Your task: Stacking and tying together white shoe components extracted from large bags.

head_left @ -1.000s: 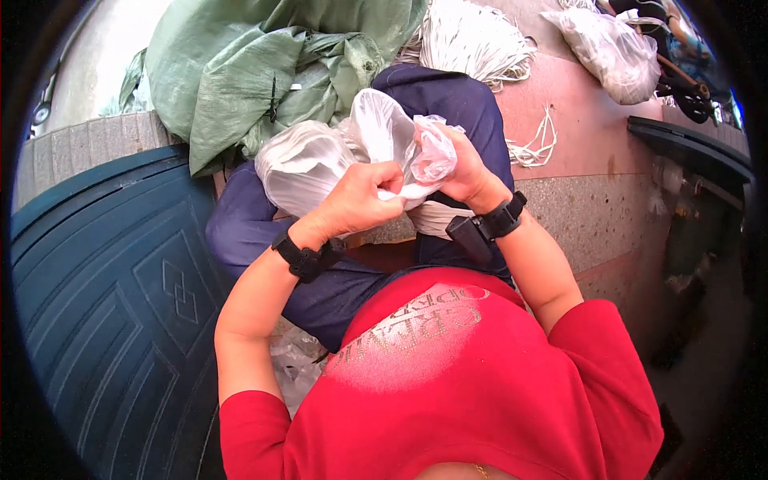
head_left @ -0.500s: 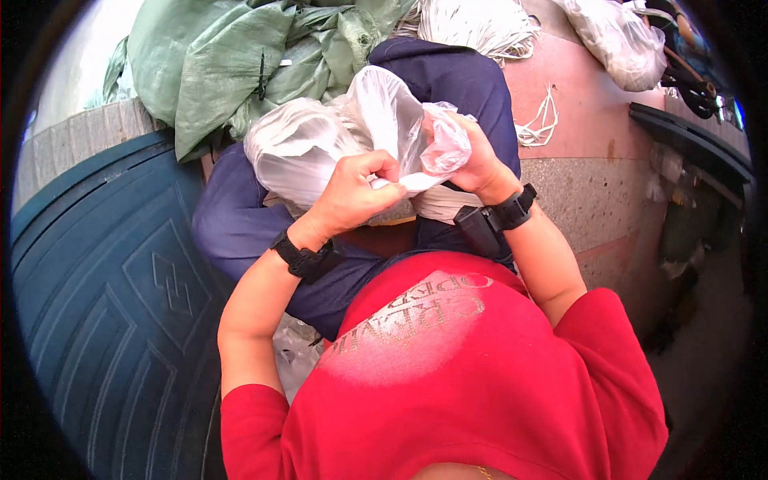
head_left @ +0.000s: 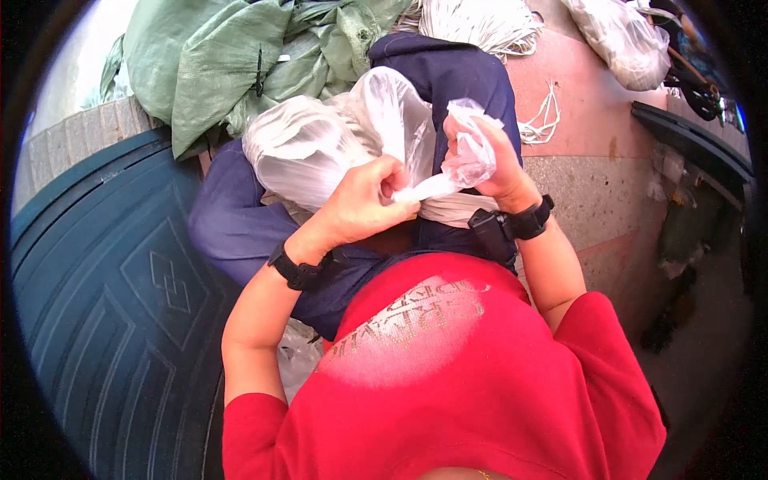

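Between my knees rests a clear plastic bag (head_left: 300, 148), its mouth gaping, with whitish cord-like bundles in and behind it. My left hand (head_left: 368, 196) pinches a twisted part of the plastic near the middle of my lap. From there the plastic runs as a tight strip to my right hand (head_left: 500, 156), which grips a bunched end of the plastic bag (head_left: 472, 160). Whether this strip belongs to the same bag as the gaping part, I cannot tell. A bundle of white cord (head_left: 448, 208) lies just below the strip.
Green woven sacks (head_left: 232, 72) are heaped at the far left. Beyond my knees lies a pile of white cord (head_left: 480, 24), with a loose cord loop (head_left: 544, 120) on the pink floor. A filled clear bag (head_left: 624, 44) sits far right. A blue panelled door (head_left: 112, 296) stands at left.
My right hand has moved slightly right with the bunched plastic, drawing the strip between my hands longer and tighter. My left hand has shifted a little right and down.
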The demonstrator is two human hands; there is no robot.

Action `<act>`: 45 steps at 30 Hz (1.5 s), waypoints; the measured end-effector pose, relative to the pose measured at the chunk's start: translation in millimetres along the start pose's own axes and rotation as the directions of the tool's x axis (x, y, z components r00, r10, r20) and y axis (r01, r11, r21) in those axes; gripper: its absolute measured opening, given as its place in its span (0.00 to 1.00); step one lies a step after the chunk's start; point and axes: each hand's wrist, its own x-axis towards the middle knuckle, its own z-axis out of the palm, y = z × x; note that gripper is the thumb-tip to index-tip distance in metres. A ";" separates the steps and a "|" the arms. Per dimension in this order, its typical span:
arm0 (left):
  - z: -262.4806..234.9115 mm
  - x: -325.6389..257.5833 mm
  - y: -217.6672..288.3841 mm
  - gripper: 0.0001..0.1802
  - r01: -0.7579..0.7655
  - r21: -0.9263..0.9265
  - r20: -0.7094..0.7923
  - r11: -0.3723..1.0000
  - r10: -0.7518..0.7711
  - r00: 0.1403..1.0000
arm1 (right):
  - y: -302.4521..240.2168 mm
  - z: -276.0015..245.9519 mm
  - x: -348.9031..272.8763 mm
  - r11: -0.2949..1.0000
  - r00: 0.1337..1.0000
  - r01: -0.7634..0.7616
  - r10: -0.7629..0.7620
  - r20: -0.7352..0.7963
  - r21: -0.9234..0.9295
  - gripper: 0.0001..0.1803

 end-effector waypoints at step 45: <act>6.4 1.3 43.4 0.39 0.018 0.625 -0.357 0.781 0.265 0.896 | -105.2 168.2 -18.8 0.811 0.330 0.577 -0.341 0.880 0.097 0.10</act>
